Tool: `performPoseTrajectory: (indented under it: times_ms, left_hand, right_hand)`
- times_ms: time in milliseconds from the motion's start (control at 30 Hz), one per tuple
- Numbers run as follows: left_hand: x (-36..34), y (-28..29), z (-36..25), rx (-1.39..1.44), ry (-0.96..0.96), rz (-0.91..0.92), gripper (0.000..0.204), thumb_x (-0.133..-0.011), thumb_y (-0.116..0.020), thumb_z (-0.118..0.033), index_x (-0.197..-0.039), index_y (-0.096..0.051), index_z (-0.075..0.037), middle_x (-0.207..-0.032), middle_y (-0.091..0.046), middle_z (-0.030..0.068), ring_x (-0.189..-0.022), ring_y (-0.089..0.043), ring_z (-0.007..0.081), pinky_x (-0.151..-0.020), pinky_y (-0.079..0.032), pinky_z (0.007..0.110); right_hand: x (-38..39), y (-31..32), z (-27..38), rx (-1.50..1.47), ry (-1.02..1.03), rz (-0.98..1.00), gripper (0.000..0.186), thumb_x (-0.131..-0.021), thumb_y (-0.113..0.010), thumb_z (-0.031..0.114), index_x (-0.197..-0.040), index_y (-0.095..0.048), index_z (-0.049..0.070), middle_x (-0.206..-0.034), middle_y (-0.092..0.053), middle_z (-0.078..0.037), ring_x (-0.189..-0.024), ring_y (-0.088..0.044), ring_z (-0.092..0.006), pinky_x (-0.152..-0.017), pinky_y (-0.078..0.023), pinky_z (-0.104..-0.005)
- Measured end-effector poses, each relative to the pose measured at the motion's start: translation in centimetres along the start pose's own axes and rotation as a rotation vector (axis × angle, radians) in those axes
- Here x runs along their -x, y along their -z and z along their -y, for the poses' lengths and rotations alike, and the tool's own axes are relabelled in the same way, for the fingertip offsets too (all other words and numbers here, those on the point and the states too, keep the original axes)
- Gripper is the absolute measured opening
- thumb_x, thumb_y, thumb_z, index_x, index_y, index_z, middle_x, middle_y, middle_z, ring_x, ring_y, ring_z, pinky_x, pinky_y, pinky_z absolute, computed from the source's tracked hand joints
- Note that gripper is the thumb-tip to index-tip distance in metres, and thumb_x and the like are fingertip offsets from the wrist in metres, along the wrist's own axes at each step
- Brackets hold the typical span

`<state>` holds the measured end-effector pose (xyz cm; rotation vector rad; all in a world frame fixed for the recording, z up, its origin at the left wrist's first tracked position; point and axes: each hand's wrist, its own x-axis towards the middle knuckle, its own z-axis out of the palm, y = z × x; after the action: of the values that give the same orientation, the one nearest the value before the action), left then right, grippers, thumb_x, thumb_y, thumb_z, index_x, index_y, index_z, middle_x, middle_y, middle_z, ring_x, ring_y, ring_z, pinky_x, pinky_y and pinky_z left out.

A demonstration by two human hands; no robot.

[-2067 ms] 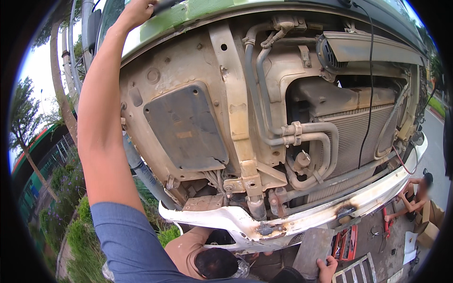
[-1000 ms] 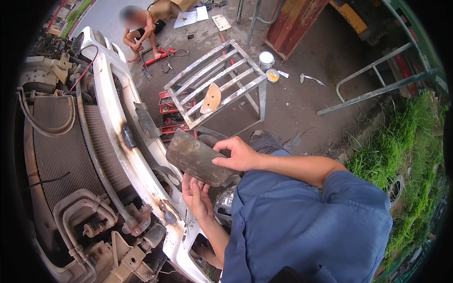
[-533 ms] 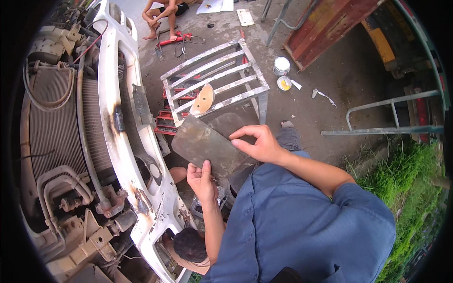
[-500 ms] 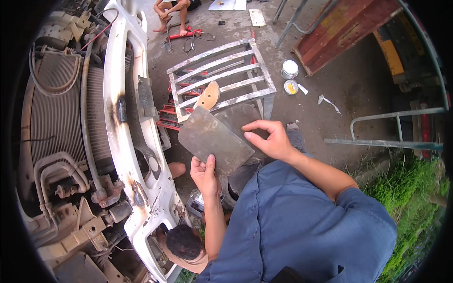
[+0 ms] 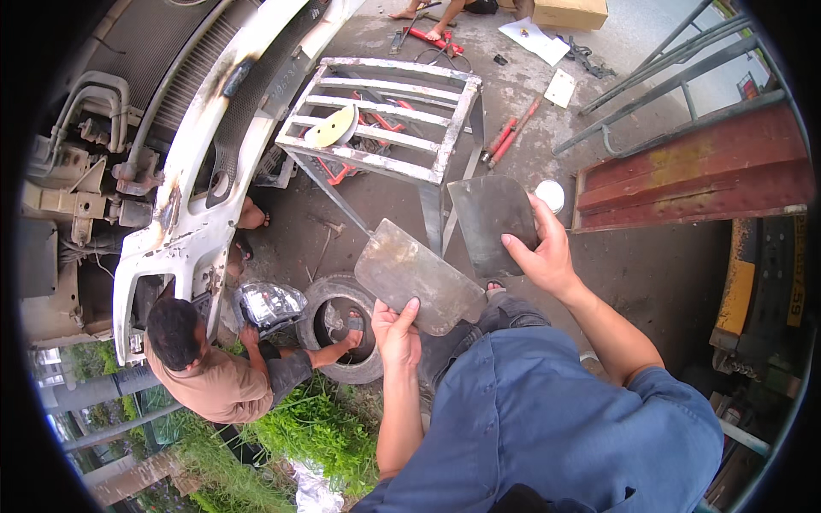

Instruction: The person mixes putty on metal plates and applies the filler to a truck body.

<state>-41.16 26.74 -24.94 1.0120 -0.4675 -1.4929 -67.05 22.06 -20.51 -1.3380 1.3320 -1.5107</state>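
Bare concrete floor (image 5: 650,274) spreads below the wearer, oil-stained, beside a stripped vehicle front (image 5: 197,197) with its radiator exposed. Fingers (image 5: 409,309) of the left hand (image 5: 395,335) are closed around the lower edge of a grey, dirty metal plate (image 5: 417,275), thumb under it and fingertips lapping onto its upper face. Fingers (image 5: 516,244) of the right hand (image 5: 540,255) pinch the right edge of a second, darker plate (image 5: 492,224), held tilted and partly upright just behind the first; the two plates overlap at one corner, though contact cannot be confirmed. Both are held in the air above the person's blue-clad lap. Judging by this, the step in hand looks like separating or comparing two panels taken off the vehicle; a next move would call for a steady grip on each thin edge and room to set one down. Beyond stands a white metal frame stand (image 5: 385,120) carrying a pale disc (image 5: 333,128), red tools (image 5: 509,137) lie on the floor, and a co-worker in a tan shirt (image 5: 205,376) crouches by an old tyre (image 5: 342,338) near grass.
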Motion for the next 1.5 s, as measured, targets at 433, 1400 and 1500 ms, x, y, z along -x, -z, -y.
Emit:
performPoseTrajectory:
  times_ms: [433,1400,1500]
  left_hand:
    - [11.1,5.8,20.6,0.410,0.622,0.111,0.047,-0.096,-0.061,-0.029,-0.136,-0.048,-0.009,-0.136,-0.055,0.0087,-0.127,-0.052,0.0258,-0.105,-0.043,0.044]
    - [14.1,8.3,34.4,0.464,0.530,-0.434,0.045,-0.094,-0.060,-0.018,-0.136,-0.047,-0.006,-0.129,-0.059,0.0104,-0.123,-0.054,0.0262,-0.113,-0.034,0.053]
    - [7.8,9.4,37.3,0.250,0.386,-0.372,0.046,-0.094,-0.060,-0.015,-0.137,-0.047,-0.006,-0.131,-0.058,0.0105,-0.124,-0.053,0.0262,-0.110,-0.038,0.048]
  right_hand:
    - [18.9,5.1,-20.7,-0.368,-1.199,-0.044,0.035,-0.094,-0.062,0.020,-0.125,-0.054,0.005,-0.123,-0.061,-0.013,-0.109,-0.062,-0.0261,-0.088,-0.051,-0.0493]
    - [12.3,21.9,-24.2,0.366,-1.049,1.507,0.048,-0.080,-0.074,0.019,-0.123,-0.060,0.000,-0.094,-0.068,-0.011,-0.091,-0.065,-0.0209,-0.077,-0.051,-0.0336]
    - [10.9,20.9,-32.9,0.063,-1.272,1.121,0.026,-0.088,-0.067,0.005,-0.113,-0.063,-0.002,-0.088,-0.068,-0.007,-0.084,-0.067,-0.0135,-0.074,-0.055,-0.0286]
